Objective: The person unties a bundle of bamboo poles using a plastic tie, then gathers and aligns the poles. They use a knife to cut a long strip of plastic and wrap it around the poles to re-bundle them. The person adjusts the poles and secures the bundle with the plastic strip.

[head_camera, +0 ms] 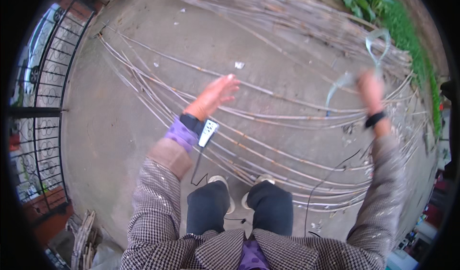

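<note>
My left hand (215,94) is held out above the long thin poles (266,90), palm down, fingers somewhat apart, with nothing in it. A dark band is on its wrist. To the right, my right hand (370,87) is blurred but looks closed on a pale translucent strip (378,43), which loops above the hand and trails to its left. The strip's lower end hangs near the poles. Several slender, jointed poles lie fanned out on the concrete, their right ends spreading below my right hand. A white power strip (208,133) with a black cord shows beside my left wrist.
A large heap of similar poles (305,22) lies along the far side, beside green plants (359,0). A black metal fence (39,112) stands at the left. Broken wood pieces (83,241) lie at the lower left. A thin black cable (316,187) crosses the poles near my feet.
</note>
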The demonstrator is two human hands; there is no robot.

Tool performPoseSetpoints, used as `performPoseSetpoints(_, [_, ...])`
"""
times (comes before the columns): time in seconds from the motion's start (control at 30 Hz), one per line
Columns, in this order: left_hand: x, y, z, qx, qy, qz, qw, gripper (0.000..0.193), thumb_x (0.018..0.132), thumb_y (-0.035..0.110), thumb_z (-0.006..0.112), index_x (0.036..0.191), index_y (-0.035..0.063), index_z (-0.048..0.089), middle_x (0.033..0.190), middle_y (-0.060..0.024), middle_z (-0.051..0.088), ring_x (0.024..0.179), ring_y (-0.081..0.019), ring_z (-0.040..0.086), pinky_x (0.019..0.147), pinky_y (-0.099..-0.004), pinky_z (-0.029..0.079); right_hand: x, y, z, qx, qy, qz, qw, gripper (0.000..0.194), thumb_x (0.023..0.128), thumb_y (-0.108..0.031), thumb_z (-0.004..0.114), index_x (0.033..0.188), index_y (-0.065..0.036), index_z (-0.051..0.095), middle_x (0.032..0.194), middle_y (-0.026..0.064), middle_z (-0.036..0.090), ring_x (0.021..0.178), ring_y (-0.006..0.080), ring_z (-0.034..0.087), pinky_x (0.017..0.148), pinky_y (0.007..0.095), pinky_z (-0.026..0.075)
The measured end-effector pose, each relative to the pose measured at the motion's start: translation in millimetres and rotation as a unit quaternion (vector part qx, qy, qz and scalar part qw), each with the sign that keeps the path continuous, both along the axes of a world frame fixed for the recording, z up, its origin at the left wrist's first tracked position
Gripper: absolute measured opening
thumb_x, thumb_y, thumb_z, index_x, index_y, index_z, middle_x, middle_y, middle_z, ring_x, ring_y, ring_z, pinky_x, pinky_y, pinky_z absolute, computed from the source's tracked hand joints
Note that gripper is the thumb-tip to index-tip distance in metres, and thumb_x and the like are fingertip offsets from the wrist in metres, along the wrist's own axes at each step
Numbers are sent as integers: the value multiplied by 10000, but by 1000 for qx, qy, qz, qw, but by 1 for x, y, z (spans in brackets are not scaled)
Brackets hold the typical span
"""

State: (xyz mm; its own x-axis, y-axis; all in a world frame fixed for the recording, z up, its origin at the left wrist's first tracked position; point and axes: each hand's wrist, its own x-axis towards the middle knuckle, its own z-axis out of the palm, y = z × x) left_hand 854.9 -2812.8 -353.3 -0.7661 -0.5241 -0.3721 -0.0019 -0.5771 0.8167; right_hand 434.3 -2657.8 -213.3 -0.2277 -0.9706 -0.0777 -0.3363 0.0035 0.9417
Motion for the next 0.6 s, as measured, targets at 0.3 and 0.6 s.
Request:
performPoseSetpoints(0.3, [7,89,88,246,121,139,952,828,863,525,504,1448,115,85,1475,-157,191,1329,-315,268,1055,-531,249,193,64,17,-85,-574,-57,813,113,656,-115,650,727,-95,565,668,110,589,715,284,593,600,391,503])
performPoseSetpoints(0.6, [95,141,209,279,323,162,890,556,865,343,554,1350,137,376,1418,-78,351,1302,-282,329,1063,-531,240,324,123,96,-183,-666,49,721,50,633,-110,592,662,-69,589,655,142,593,679,302,601,583,407,500])
